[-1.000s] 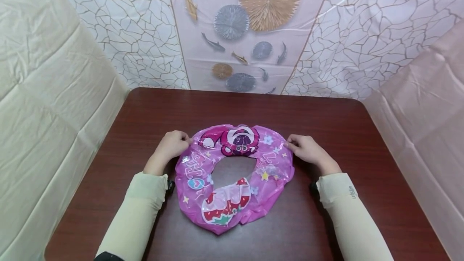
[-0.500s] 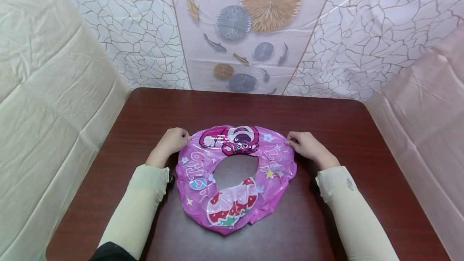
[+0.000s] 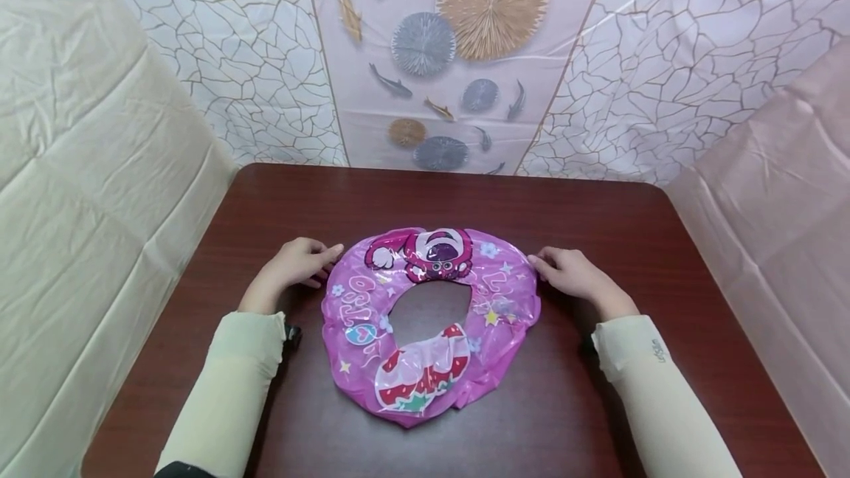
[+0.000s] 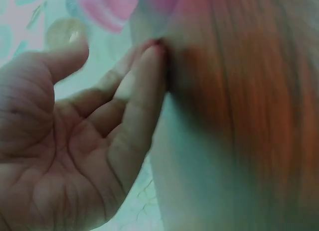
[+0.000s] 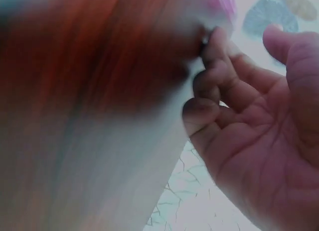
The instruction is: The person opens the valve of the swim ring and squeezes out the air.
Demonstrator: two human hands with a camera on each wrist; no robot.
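A pink, partly limp inflatable swim ring (image 3: pixel 358 308) lies flat on the table, printed with a bear at its far side and a strawberry patch (image 3: pixel 425 375) at its near side. Just left of its upper edge is my left hand (image 3: pixel 292 269), fingertips close to the vinyl. The left wrist view shows that palm with thumb and fingers well apart, nothing between them. At the ring's upper right edge my right hand (image 3: pixel 576 276) has its fingertips right at the rim. In the right wrist view its thumb stands away from loosely bent fingers (image 5: pixel 204 111), holding nothing.
The dark reddish-brown table (image 3: pixel 598 227) has rounded far corners. Behind it hangs a patterned backdrop (image 3: pixel 425 94) with fish and round motifs. Pale cloth walls (image 3: pixel 86 190) rise along the left and right sides.
Both hands have let go of the swim ring's edges and moved outward, the left more so. The left fingers have spread. The ring shifted slightly right, then slightly back left.
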